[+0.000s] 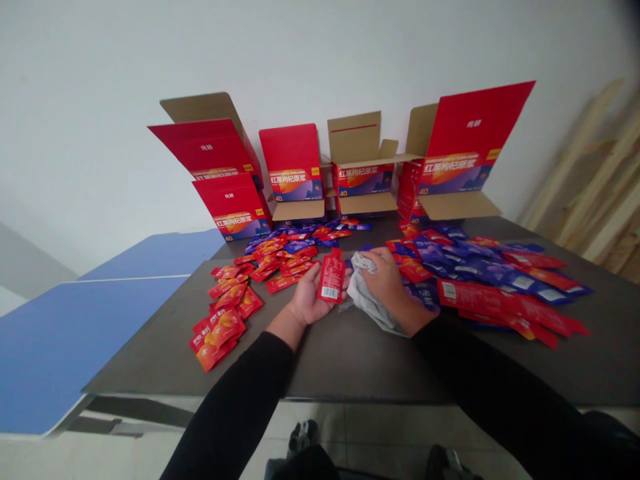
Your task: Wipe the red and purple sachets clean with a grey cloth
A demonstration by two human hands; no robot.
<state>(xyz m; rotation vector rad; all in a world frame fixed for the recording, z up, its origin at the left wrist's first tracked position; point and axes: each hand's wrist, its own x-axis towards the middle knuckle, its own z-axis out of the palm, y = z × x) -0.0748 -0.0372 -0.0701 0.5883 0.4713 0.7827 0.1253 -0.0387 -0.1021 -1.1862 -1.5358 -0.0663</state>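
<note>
A red pouch (331, 277) with a spout-like top lies across the palm of my left hand (309, 300), its printed side and white barcode facing up. My left fingers are curled around its edges. Close by on the right, my right hand (386, 280) is closed on a crumpled grey-white cloth (367, 303), which hangs down onto the table. The cloth is just right of the pouch. Red and purple pouches (465, 263) lie in a spread heap to the right of my hands. On the left, red pouches (225, 327) run in an overlapping row toward the front.
Several red-and-blue cardboard boxes (295, 163) with raised flaps stand along the back of the dark table (350, 373). A pile of mixed pouches (295, 245) lies before them. A blue table (45, 340) adjoins on the left. Wooden slats (583, 167) lean at the right wall.
</note>
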